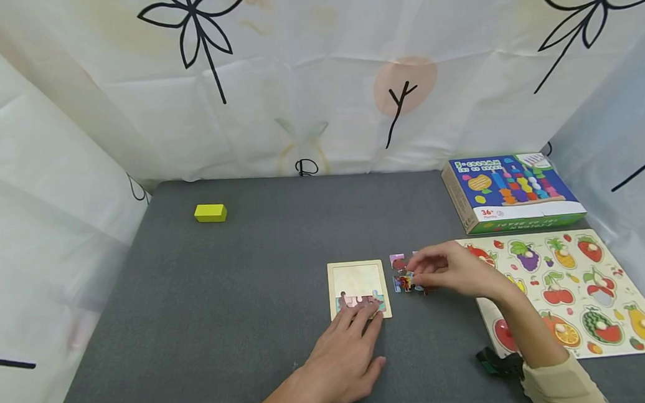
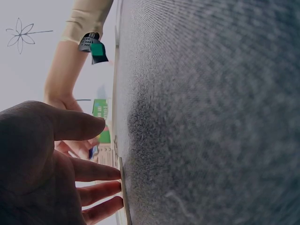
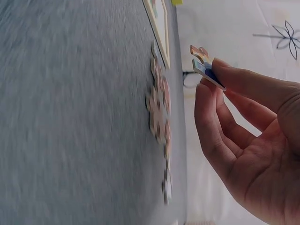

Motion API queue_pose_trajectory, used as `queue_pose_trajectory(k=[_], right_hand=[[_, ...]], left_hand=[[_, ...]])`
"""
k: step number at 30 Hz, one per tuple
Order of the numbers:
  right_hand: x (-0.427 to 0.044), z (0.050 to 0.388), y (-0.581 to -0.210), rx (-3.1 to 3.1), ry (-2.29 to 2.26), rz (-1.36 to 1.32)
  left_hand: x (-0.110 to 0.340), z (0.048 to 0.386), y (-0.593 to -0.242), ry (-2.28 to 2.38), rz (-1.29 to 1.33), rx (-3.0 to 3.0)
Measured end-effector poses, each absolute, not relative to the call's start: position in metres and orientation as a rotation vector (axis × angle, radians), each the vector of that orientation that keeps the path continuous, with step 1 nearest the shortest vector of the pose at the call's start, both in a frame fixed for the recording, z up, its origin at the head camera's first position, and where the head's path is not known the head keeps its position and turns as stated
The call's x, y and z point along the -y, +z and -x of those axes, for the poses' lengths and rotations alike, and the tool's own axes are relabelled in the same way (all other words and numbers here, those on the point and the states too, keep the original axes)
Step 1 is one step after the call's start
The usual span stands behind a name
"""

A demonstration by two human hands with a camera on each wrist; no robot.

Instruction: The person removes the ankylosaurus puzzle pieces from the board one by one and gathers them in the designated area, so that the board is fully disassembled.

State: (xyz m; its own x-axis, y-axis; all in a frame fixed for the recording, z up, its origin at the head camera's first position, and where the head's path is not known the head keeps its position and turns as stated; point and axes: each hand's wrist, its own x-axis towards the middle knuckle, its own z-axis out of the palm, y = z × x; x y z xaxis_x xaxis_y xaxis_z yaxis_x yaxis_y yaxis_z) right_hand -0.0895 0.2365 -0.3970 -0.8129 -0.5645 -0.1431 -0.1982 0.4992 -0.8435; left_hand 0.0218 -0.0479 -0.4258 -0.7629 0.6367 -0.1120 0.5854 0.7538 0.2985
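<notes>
A small wooden puzzle frame (image 1: 358, 276) lies on the grey table, its lower edge filled with a row of fitted pieces. My left hand (image 1: 347, 356) rests on that lower edge, fingers extended; the left wrist view shows those fingertips touching the frame's thin side. To the right of the frame, my right hand (image 1: 453, 270) is raised over a cluster of loose puzzle pieces (image 1: 399, 265). Between thumb and fingers it pinches one puzzle piece (image 3: 208, 72), tilted in the air, with blue and orange print. Part of the cluster is hidden beneath this hand in the head view.
A fruit peg board (image 1: 579, 296) lies at the right, partly under the right forearm. Behind it sits a blue toy box (image 1: 515, 191). A yellow block (image 1: 210, 213) stands at the back left. Patterned white cloth (image 1: 315, 102) walls the table's back and sides.
</notes>
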Motion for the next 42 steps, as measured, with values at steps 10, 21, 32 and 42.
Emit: queue_pose_trajectory(k=[10, 21, 32, 42], right_hand=[[-0.269, 0.090, -0.396, -2.403, -1.197, 0.568], [-0.292, 0.097, -0.402, -2.344, -1.155, 0.570], [-0.290, 0.095, -0.406, -2.344, -1.093, 0.541], [-0.291, 0.092, -0.398, -2.472, -1.010, 0.554]], left_hand=[[0.049, -0.022, -0.424, 0.368, -0.975, -2.728], [0.049, -0.021, -0.423, 0.360, -0.971, -2.714], [0.050, -0.020, -0.426, 0.407, -0.968, -2.699], [0.051, -0.019, -0.427, 0.464, -0.958, -2.686]])
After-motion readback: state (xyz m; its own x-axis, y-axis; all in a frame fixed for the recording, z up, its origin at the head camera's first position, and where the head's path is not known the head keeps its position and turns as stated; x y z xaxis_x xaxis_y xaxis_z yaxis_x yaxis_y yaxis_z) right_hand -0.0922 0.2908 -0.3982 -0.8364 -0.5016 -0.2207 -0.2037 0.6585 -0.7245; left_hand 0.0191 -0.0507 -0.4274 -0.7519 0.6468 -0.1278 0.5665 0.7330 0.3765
